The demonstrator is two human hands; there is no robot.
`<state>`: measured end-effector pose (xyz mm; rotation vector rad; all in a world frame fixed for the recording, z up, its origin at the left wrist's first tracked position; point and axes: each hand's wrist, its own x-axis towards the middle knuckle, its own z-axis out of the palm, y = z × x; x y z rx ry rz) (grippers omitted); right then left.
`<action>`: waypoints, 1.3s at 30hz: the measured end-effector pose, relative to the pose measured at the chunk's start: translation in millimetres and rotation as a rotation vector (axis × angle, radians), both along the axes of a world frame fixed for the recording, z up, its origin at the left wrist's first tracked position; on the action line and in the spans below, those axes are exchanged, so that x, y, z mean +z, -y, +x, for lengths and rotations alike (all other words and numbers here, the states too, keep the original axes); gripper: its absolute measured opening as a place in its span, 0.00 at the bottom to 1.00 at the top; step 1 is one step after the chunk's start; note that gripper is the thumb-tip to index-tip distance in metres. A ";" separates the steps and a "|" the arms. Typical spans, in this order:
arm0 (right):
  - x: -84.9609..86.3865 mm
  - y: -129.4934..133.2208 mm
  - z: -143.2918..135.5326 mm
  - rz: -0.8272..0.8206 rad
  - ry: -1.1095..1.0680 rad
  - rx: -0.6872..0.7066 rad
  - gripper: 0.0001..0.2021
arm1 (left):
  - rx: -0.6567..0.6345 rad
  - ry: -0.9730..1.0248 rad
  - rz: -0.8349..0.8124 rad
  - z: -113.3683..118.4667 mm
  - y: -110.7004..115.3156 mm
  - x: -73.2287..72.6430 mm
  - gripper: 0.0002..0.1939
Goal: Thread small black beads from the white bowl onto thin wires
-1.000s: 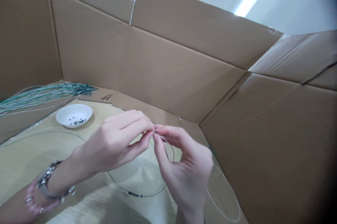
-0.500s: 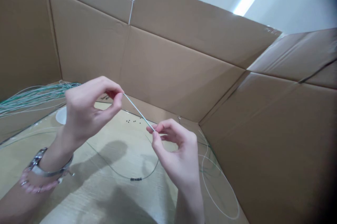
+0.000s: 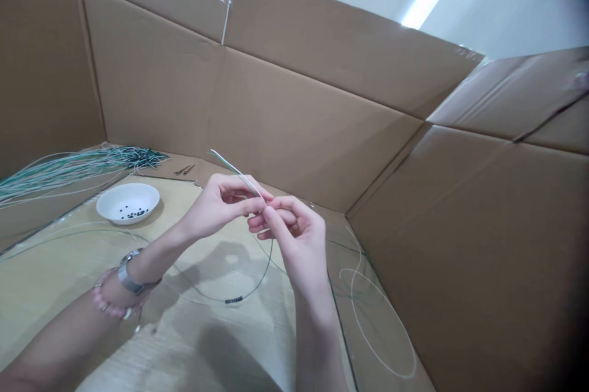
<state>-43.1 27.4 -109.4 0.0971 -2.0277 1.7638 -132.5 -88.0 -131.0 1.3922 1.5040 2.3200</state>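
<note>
To the right of the white plastic-looking bowl (image 3: 108, 202), the left hand (image 3: 219, 203) and the right hand (image 3: 301, 242) meet, both pinching thin, smooth green and white cords (image 3: 237, 172) whose ends stick up; a light, steady pinch seems best for such springy strands. Nearer than the bowl, small black beads (image 3: 234, 300) sit in a tight row on a curved cord (image 3: 266, 276)

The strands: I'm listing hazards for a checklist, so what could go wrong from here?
The thin strands, pinched between the fingers, might slip. The strung beads could slide along the loop if it tilts. The bowl holds loose beads, which a knock might spill.
</note>
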 end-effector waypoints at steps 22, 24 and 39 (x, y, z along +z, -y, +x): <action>1.7 -15.7 -1.3 0.201 0.170 0.087 0.06 | 0.588 -0.035 0.066 -1.0 18.3 14.4 0.04; 1.5 -15.4 -1.2 0.204 0.177 0.095 0.06 | 0.625 -0.051 0.099 -4.4 20.6 13.5 0.04; -2.3 -39.3 -3.6 0.399 -0.041 -0.060 0.12 | 0.176 -0.057 -0.520 -1.1 -3.0 -2.7 0.11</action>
